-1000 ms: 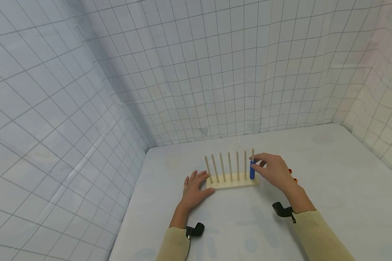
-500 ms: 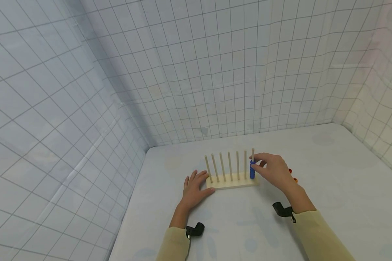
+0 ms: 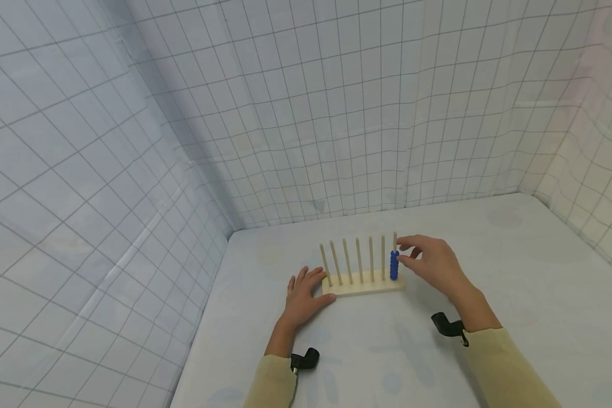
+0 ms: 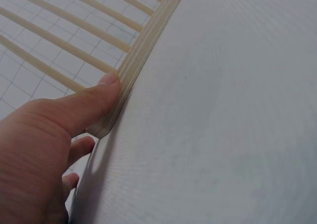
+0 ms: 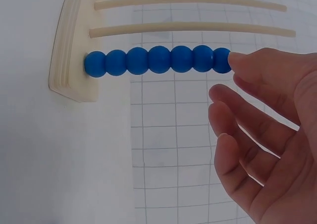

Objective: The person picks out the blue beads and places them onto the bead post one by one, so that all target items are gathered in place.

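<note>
A pale wooden peg rack [image 3: 363,288] stands on the table, with a row of upright rods on its base. Blue beads [image 5: 159,60] fill most of the rightmost rod, whose top shows bare in the head view. Around the rack's left end my left hand [image 3: 303,299] holds the base, thumb along the front edge and fingers at the back. In the left wrist view its thumb [image 4: 94,102] presses the base's edge. My right hand [image 3: 435,266] is just right of the bead stack, fingers loosely bent and parted; its thumb tip overlaps the top bead in the right wrist view.
The other rods [image 3: 359,260] carry no beads. A white cloth covers the table [image 3: 367,351], and grid-patterned sheets [image 3: 336,113] hang behind it and at both sides. Black wrist cameras [image 3: 306,358] sit below each hand.
My right hand has let go of the bead stack and shifted slightly right. The red and orange beads beyond it are now out of sight. My left hand and the rack have stayed still.
</note>
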Demonstrator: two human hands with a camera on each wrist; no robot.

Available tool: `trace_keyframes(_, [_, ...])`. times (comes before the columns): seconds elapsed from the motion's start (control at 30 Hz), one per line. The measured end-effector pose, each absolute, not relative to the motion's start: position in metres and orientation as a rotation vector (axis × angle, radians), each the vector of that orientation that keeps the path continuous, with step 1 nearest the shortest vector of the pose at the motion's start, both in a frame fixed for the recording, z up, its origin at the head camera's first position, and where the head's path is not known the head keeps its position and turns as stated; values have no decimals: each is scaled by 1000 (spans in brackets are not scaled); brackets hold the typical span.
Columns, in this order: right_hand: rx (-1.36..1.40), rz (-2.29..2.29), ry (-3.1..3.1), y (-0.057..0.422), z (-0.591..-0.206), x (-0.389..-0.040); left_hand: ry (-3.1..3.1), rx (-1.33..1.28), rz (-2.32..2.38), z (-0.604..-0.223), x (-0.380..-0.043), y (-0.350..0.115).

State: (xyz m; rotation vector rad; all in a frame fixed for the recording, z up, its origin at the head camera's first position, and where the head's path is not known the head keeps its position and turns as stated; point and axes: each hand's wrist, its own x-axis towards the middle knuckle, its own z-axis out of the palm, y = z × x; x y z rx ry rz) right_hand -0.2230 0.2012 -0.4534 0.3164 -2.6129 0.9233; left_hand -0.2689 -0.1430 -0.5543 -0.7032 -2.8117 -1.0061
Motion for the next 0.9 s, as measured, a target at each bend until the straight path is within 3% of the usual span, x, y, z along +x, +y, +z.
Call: trace_keyframes(0.9, [280,827,-2742,252,-473,-205,-2799,-725,-1010,-554,-267,-144])
